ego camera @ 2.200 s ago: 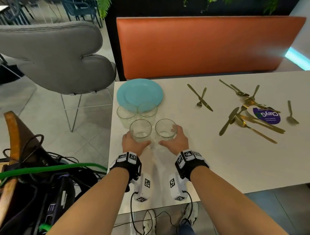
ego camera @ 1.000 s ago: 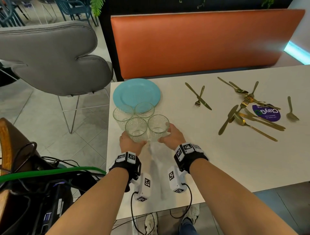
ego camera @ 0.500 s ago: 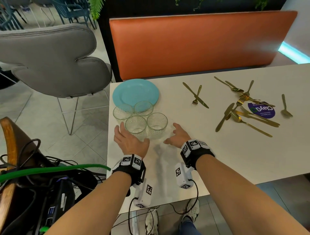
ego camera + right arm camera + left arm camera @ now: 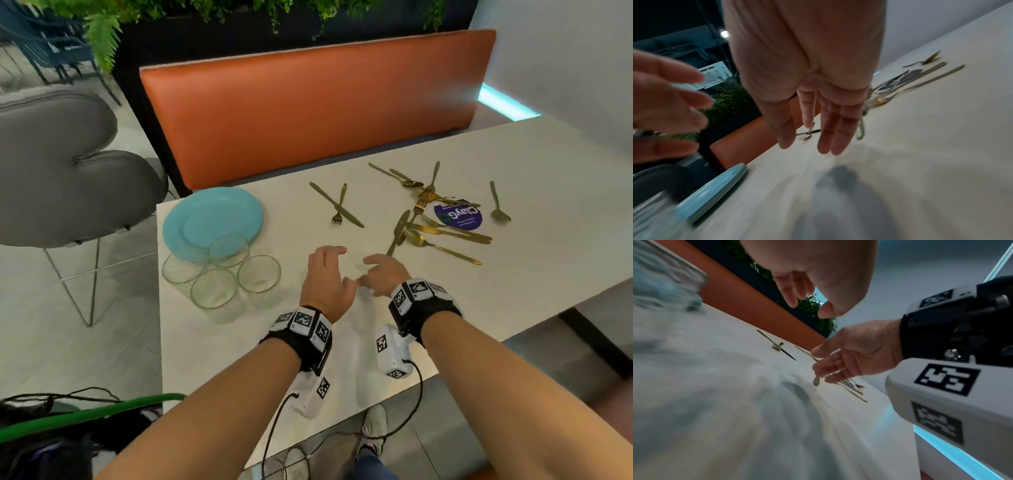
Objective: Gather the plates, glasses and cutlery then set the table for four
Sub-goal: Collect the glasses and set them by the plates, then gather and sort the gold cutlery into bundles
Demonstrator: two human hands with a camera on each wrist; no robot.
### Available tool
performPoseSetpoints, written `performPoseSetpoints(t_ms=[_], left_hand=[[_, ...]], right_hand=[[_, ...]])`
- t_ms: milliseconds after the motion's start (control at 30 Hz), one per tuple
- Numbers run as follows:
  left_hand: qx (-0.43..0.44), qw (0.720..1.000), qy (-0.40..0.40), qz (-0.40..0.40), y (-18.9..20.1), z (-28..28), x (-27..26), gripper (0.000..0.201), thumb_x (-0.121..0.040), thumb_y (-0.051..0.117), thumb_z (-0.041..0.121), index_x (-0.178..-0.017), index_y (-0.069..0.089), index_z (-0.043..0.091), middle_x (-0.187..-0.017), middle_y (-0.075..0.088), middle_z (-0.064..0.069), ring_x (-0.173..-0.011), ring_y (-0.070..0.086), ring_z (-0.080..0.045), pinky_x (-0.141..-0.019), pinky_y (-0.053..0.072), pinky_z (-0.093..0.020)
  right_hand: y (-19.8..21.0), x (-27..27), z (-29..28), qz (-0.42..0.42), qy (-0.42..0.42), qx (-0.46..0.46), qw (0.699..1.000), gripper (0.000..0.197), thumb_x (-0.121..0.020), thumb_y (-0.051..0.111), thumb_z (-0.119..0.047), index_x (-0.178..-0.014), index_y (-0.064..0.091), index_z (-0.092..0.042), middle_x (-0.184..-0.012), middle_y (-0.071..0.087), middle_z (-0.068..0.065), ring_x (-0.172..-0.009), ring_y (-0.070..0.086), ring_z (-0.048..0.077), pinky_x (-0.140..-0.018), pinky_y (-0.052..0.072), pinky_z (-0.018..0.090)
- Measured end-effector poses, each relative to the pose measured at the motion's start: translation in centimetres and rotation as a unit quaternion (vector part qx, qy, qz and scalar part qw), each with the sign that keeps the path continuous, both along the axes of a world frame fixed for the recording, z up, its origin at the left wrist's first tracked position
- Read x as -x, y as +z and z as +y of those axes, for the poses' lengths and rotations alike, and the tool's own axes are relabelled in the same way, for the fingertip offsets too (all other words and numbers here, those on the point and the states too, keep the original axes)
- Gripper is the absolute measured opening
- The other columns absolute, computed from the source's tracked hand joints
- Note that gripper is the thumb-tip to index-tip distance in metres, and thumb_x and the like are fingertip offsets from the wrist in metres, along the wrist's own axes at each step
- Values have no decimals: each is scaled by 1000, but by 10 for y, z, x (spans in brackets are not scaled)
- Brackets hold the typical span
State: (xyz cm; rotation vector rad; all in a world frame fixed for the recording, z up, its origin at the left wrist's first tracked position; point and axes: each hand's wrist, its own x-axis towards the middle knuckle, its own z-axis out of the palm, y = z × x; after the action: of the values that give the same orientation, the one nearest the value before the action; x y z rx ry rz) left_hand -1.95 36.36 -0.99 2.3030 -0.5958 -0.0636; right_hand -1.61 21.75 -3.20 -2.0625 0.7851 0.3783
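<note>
Several clear glasses (image 4: 222, 274) stand clustered at the table's left end, just in front of a stack of blue plates (image 4: 212, 219) (image 4: 715, 188). Gold cutlery lies scattered to the right: a crossed knife and fork (image 4: 339, 205) and a larger heap (image 4: 435, 219) (image 4: 900, 87). My left hand (image 4: 327, 274) (image 4: 807, 293) hovers over the table right of the glasses, fingers relaxed and empty. My right hand (image 4: 380, 274) (image 4: 813, 129) hovers beside it, fingers straight, just short of a knife's (image 4: 397, 233) handle end. Neither hand holds anything.
An orange bench back (image 4: 308, 109) runs behind the white table (image 4: 513, 274). A grey chair (image 4: 68, 164) stands at the left end. A round purple sticker (image 4: 457, 214) lies under the cutlery heap. Cables and a green hose (image 4: 85, 414) sit on the floor at lower left.
Both hands pushed two glasses up against the other two, let go, and moved right across the table toward the cutlery. The camera view shifted right too.
</note>
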Motion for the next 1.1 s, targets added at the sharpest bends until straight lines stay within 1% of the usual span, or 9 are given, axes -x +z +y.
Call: performPoseSetpoints(t_ms=[133, 233, 400, 500, 600, 800, 933, 1000, 1100], left_hand=[[-75, 993, -46, 82, -6, -52, -21, 49, -86, 54, 12, -133, 42, 10, -137, 38, -8, -121, 47, -24, -100, 43, -33], [-138, 978, -87, 131, -11, -90, -37, 46, -89, 53, 15, -132, 42, 10, -137, 39, -9, -119, 49, -26, -100, 42, -34], [-180, 963, -110, 171, -21, -141, -61, 36, -91, 51, 16, -125, 50, 8, -128, 52, -11, -117, 51, -26, -96, 42, -31], [-170, 963, -107, 178, -23, -167, -74, 34, -91, 48, 14, -124, 53, 7, -123, 58, -12, -115, 53, -26, -95, 43, -31], [-146, 970, -77, 178, -25, -187, -85, 31, -90, 46, 11, -120, 56, 7, -118, 61, -12, -111, 56, -26, -93, 46, -31], [-132, 970, -30, 200, -32, -203, -98, 25, -90, 47, 13, -111, 61, 10, -114, 65, -10, -105, 59, -24, -88, 47, -29], [-116, 971, -25, 209, -33, -204, -104, 24, -89, 50, 14, -111, 61, 11, -110, 66, -8, -99, 61, -21, -83, 46, -25], [-93, 973, -23, 210, -32, -205, -106, 21, -88, 56, 18, -107, 62, 11, -99, 67, -6, -89, 60, -16, -79, 47, -23], [-28, 981, 1, 192, -27, -205, -108, 15, -84, 63, 31, -85, 63, 16, -79, 66, -1, -79, 62, -15, -76, 51, -26]], right_hand=[[1, 14, -62, 4, -70, 18, 997, 54, -77, 73, -23, -127, 54, -17, -125, 60, 11, -111, 60, 28, -86, 53, 36], [-4, 20, -108, 21, -100, 59, 993, 53, -79, 73, -26, -127, 54, -14, -128, 58, 12, -118, 56, 29, -100, 47, 39], [-12, 14, -167, 34, -77, 141, 986, 42, -87, 63, -22, -127, 54, -14, -130, 56, 10, -123, 50, 27, -102, 39, 32], [-16, 0, -191, 29, -43, 165, 985, 38, -89, 59, -20, -127, 55, -17, -131, 56, 8, -123, 50, 25, -103, 38, 31], [-21, -11, -205, 32, 28, 179, 983, 36, -91, 57, -21, -126, 57, -17, -131, 55, 6, -123, 50, 23, -104, 38, 30], [-30, -22, -217, 29, 127, 206, 970, 26, -94, 50, -22, -114, 65, -19, -120, 60, 5, -110, 55, 21, -95, 44, 29], [-32, -23, -220, 28, 122, 195, 973, 21, -92, 53, -20, -107, 68, -18, -113, 62, 4, -106, 57, 20, -94, 45, 28], [-32, -24, -221, 30, 109, 170, 979, 17, -90, 57, -18, -101, 69, -16, -109, 64, 4, -100, 58, 18, -90, 47, 26], [-29, -28, -222, 9, 57, 115, 992, 10, -88, 60, -14, -83, 68, -16, -94, 65, 2, -87, 54, 13, -79, 41, 20]])
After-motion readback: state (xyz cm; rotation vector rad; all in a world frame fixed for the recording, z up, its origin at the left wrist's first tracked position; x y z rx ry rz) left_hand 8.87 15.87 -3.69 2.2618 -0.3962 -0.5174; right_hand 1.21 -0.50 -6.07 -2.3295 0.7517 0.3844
